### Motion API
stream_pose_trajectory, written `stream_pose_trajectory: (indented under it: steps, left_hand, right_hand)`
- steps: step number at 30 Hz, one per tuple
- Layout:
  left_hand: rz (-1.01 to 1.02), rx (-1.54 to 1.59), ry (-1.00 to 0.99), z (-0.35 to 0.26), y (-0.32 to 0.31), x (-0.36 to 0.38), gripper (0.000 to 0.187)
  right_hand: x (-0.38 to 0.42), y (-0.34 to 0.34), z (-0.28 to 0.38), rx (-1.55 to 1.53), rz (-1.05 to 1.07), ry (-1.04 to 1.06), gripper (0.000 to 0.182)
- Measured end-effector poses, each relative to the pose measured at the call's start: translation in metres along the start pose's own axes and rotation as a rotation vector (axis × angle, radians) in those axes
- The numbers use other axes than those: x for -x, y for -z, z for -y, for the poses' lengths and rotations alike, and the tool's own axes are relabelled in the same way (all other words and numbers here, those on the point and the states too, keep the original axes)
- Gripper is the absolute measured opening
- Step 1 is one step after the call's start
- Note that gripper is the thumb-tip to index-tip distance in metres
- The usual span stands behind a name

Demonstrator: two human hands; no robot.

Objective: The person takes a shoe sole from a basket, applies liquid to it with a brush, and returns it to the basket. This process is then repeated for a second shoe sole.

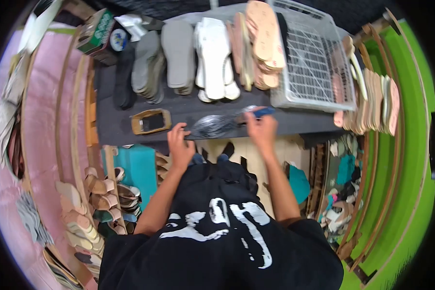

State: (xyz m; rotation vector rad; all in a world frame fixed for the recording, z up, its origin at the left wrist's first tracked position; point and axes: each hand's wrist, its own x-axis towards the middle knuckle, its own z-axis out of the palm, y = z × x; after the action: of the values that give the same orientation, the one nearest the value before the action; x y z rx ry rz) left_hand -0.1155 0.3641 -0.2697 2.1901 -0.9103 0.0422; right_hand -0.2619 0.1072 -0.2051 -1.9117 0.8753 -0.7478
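A shiny dark piece (212,125), blurred in outline, lies near the front edge of the dark table (179,107). My left hand (180,145) is at its left end, fingers apart, with the fingertips at the table edge. At its right end my right hand (261,128) is closed around the handle of a blue-handled tool (263,112), whose other end is smeared by motion over the dark piece. A small tan open box (137,124) with a dark inside stands left of my left hand.
Stacks of grey insoles (178,53), white insoles (213,58) and pinkish insoles (263,34) line the table's back. A clear plastic crate (311,63) stands at the right, a green box (95,31) at the back left. Racks with shoe parts flank both sides.
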Motion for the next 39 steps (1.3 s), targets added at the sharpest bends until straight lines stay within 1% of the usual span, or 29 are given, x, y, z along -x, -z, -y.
stream_pose_trajectory:
  steps: [1, 3, 4, 5, 6, 7, 8, 10, 11, 13, 14, 16, 18, 19, 22, 24, 25, 26, 27, 29, 30, 32, 33, 35, 37, 38, 39]
  left_hand:
    - [-0.025, 0.022, -0.01, 0.002, -0.002, 0.001, 0.037]
    - [0.049, -0.002, -0.056, 0.009, 0.003, 0.003, 0.039]
    - [0.086, -0.003, -0.073, 0.011, 0.007, 0.002, 0.04]
    - [0.071, -0.006, -0.071, 0.014, 0.014, 0.001, 0.04]
    - [0.152, 0.018, -0.094, 0.016, 0.02, 0.001, 0.043]
    - [0.234, 0.043, -0.12, 0.018, 0.025, 0.001, 0.046]
    - [0.225, 0.047, -0.12, 0.021, 0.027, 0.002, 0.046]
    - [0.254, 0.075, -0.21, 0.028, 0.03, 0.005, 0.053]
    - [0.264, 0.072, -0.234, 0.031, 0.033, 0.004, 0.059]
    - [0.279, 0.091, -0.253, 0.033, 0.04, -0.003, 0.06]
    - [0.301, 0.107, -0.273, 0.033, 0.042, -0.004, 0.06]
    - [0.321, 0.129, -0.291, 0.039, 0.043, -0.007, 0.063]
    - [0.346, 0.133, -0.311, 0.043, 0.047, -0.009, 0.065]
    - [0.347, 0.161, -0.316, 0.045, 0.047, -0.011, 0.065]
    - [0.347, 0.181, -0.366, 0.049, 0.05, -0.012, 0.066]
    - [0.376, 0.182, -0.362, 0.05, 0.052, -0.013, 0.068]
    - [0.381, 0.178, -0.372, 0.053, 0.051, -0.013, 0.07]
    - [0.383, 0.189, -0.373, 0.053, 0.052, -0.014, 0.07]
    - [0.41, 0.182, -0.367, 0.053, 0.054, -0.015, 0.07]
    - [0.44, 0.182, -0.368, 0.055, 0.056, -0.016, 0.07]
    - [0.448, 0.192, -0.367, 0.056, 0.056, -0.016, 0.07]
    - [0.458, 0.211, -0.368, 0.057, 0.055, -0.018, 0.07]
    - [0.453, 0.202, -0.375, 0.058, 0.054, -0.018, 0.071]
    - [0.467, 0.198, -0.382, 0.058, 0.054, -0.015, 0.071]
    - [0.429, 0.224, -0.388, 0.059, 0.053, -0.015, 0.074]
    - [0.431, 0.226, -0.39, 0.061, 0.054, -0.017, 0.074]
    - [0.446, 0.211, -0.397, 0.061, 0.054, -0.018, 0.074]
  right_hand:
    - [-0.006, 0.01, -0.02, 0.044, -0.075, 0.011, 0.017]
    - [-0.01, 0.024, -0.017, 0.147, -0.178, 0.126, 0.01]
    - [-0.007, 0.022, -0.021, 0.144, -0.186, 0.129, 0.01]
    - [-0.001, 0.016, -0.017, 0.145, -0.147, 0.132, 0.01]
    - [0.006, 0.01, -0.011, 0.151, -0.11, 0.136, 0.01]
    - [0.013, 0.0, -0.002, 0.227, -0.074, 0.27, 0.011]
    - [0.023, -0.014, 0.009, 0.302, -0.039, 0.401, 0.011]
    - [0.045, -0.048, 0.028, 0.218, 0.09, 0.411, 0.012]
    - [0.05, -0.063, 0.037, 0.224, 0.09, 0.412, 0.012]
    - [0.058, -0.081, 0.046, -0.016, 0.197, 0.259, 0.012]
    - [0.057, -0.081, 0.044, -0.011, 0.179, 0.249, 0.011]
    - [0.046, -0.068, 0.03, -0.045, 0.167, -0.079, 0.012]
    - [0.03, -0.05, -0.006, -0.22, -0.037, -0.104, 0.012]
    - [0.022, -0.034, -0.013, -0.216, -0.122, -0.119, 0.012]
    - [0.014, -0.002, -0.006, 0.119, -0.286, -0.022, 0.014]
    - [0.025, -0.009, 0.005, 0.334, -0.212, 0.085, 0.012]
    - [0.035, -0.024, 0.013, 0.38, -0.193, 0.171, 0.01]
    - [0.046, -0.037, 0.022, 0.441, -0.097, 0.359, 0.017]
    - [0.061, -0.054, 0.033, 0.396, -0.016, 0.431, 0.026]
    - [0.092, -0.089, 0.06, 0.341, 0.098, 0.461, 0.033]
    - [0.103, -0.099, 0.067, 0.367, 0.175, 0.43, 0.027]
    - [0.108, -0.114, 0.074, 0.136, 0.081, 0.347, 0.017]
    - [0.107, -0.112, 0.071, 0.145, 0.075, 0.339, 0.017]
    - [0.102, -0.098, 0.057, 0.07, 0.012, 0.145, 0.012]
    - [0.099, -0.082, 0.046, 0.018, -0.04, -0.024, 0.013]
    - [0.096, -0.07, 0.03, 0.058, -0.045, -0.077, 0.012]
    - [0.092, -0.061, 0.021, 0.054, -0.133, -0.093, 0.012]
